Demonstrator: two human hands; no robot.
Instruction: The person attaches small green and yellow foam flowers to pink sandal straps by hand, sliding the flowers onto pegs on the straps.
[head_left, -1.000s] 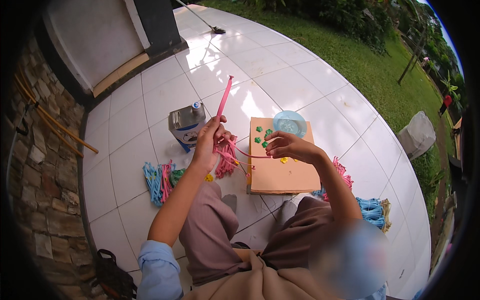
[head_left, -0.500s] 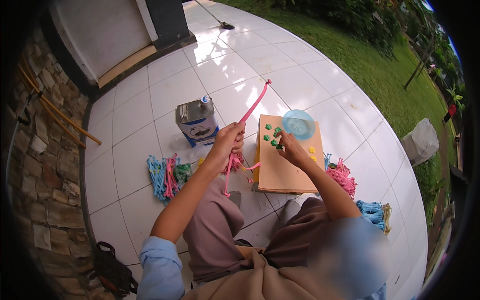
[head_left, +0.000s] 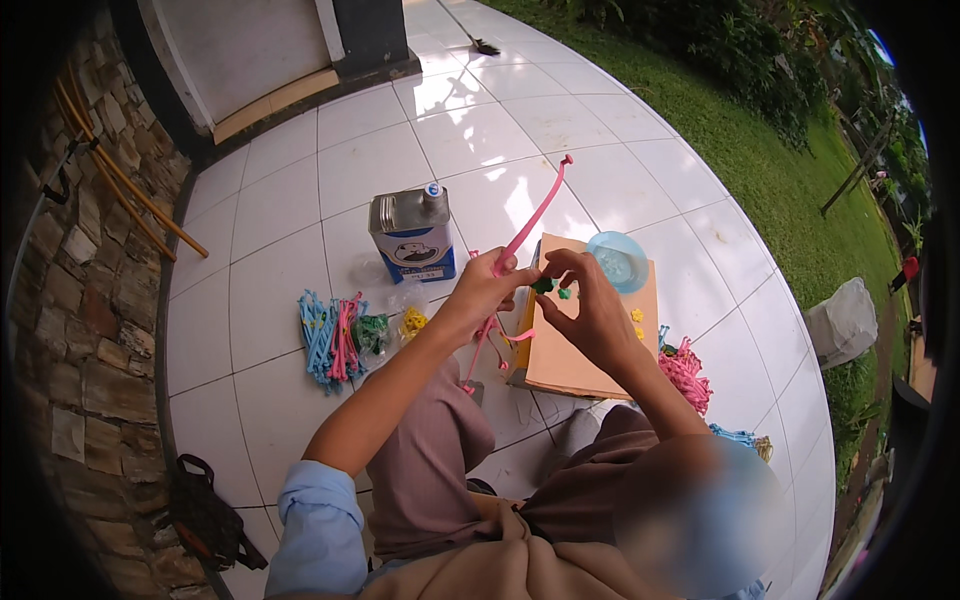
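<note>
In my left hand [head_left: 478,302], closed in a fist, are long pink rubbery strips [head_left: 540,212] with knobbed ends; one sticks up and away, others hang below the fist. My right hand [head_left: 597,315] pinches a small dark green flower-shaped piece [head_left: 543,285] between thumb and fingers, right beside the left fist. Beneath the right hand, a cardboard-topped box [head_left: 575,368] carries more green flower pieces [head_left: 565,294], partly hidden by the fingers, and yellow flower pieces [head_left: 637,315]. On its far corner sits a pale blue translucent bowl [head_left: 612,238] with whitish contents.
A rectangular metal can [head_left: 412,248] stands beyond my left arm. Near it lie blue and pink strip bundles [head_left: 325,345] and plastic bags of green [head_left: 373,335] and yellow pieces [head_left: 413,321]. More pink strips [head_left: 683,375] lie right of the box. A black bag [head_left: 205,515] rests lower left.
My right hand has lifted a green flower piece off the cardboard and brought it left, up to my left fist. The left hand keeps its hold on the pink strips. The view has shifted slightly.
</note>
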